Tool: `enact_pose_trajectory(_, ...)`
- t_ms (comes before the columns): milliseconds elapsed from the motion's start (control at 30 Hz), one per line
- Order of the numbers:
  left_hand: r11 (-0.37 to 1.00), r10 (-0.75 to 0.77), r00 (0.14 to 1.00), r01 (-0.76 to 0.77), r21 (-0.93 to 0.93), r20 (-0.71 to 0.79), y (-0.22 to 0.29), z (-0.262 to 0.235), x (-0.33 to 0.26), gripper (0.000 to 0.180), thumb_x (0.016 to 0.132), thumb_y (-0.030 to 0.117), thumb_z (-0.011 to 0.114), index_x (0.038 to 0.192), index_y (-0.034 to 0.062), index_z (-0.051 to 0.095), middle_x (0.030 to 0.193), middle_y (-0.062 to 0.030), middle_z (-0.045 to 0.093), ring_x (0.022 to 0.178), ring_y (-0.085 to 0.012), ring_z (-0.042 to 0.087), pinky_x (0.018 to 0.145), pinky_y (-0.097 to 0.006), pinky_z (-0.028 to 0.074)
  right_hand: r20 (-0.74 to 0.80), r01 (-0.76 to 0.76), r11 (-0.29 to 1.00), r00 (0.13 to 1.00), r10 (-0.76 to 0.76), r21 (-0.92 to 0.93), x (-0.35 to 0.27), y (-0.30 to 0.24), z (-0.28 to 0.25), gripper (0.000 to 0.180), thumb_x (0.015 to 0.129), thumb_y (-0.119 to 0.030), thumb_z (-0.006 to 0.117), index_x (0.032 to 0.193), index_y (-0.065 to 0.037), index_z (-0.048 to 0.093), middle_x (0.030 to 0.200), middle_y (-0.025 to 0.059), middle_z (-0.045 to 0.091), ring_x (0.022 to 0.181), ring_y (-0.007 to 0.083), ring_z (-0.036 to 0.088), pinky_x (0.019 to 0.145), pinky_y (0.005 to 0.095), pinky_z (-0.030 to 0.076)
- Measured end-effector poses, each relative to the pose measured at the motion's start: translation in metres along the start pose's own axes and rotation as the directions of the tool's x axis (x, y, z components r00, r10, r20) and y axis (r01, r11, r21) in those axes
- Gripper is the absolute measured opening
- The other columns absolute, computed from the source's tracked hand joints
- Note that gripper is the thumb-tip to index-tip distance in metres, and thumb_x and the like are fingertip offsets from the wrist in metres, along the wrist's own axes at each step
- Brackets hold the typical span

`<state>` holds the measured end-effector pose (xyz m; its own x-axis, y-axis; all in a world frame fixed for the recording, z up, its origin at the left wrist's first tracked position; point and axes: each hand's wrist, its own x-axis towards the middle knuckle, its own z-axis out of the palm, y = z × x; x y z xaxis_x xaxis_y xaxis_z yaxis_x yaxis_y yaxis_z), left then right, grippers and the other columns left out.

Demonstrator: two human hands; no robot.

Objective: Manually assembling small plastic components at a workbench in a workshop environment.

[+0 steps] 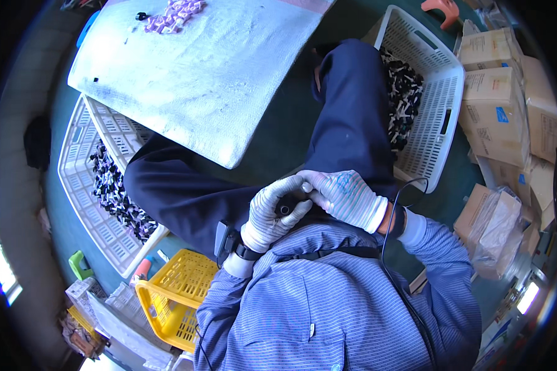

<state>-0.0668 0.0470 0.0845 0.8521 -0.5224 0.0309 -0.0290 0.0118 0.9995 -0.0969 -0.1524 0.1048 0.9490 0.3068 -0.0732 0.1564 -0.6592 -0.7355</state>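
The thing you're working on is a small dark part (286, 204), black or near black and rounded where it shows, pinched between your two gloved hands close against your chest and just above your lap. Only a little of it peeks out: your left hand (270, 217) wraps round it from below and the left, while your right hand (343, 196) covers it from above and the right, so its full shape and any finer detail can't be made out. It sits roughly level, touching the fingers of both gloves
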Motion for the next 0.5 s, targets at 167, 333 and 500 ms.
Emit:
enact_pose_trajectory(167,0.997,-0.066,0.998,0.066,-0.046,-0.007,-0.009,-0.003,-0.004,0.034,0.080,0.007,0.081,0.108,0.0035,0.062,0.093,-0.0046,0.070,0.084,-0.0098,0.065,0.078,-0.027,0.053,-0.234,-0.042,0.921,0.962,0.142,0.386,0.003,-0.007,-0.005,0.024,0.090,-0.017,0.069,0.111,-0.007,0.065,0.097,0.0137,0.070,0.083,0.0306,0.070,0.072,0.0347,0.054)
enact_pose_trajectory(333,0.995,-0.098,0.995,0.099,-0.016,0.023,-0.005,-0.004,-0.002,0.031,0.079,0.013,0.083,0.102,0.0043,0.064,0.094,-0.0036,0.069,0.086,-0.0089,0.064,0.078,-0.026,0.052,-0.200,0.032,0.803,0.974,0.109,0.595,0.008,-0.018,-0.017,0.026,0.086,-0.015,0.075,0.109,-0.005,0.066,0.096,0.0070,0.069,0.092,0.0192,0.067,0.078,0.0317,0.053)
enact_pose_trajectory(500,0.997,-0.035,0.999,0.033,0.074,0.033,-0.006,-0.003,0.002,0.030,0.079,0.016,0.084,0.100,0.0045,0.065,0.093,-0.0065,0.070,0.082,-0.0139,0.066,0.074,-0.028,0.053,-0.117,-0.081,0.641,0.958,0.261,0.763,0.008,-0.035,-0.011,0.024,0.088,-0.008,0.071,0.110,-0.005,0.062,0.094,0.0076,0.068,0.088,0.0174,0.069,0.076,0.0299,0.054)
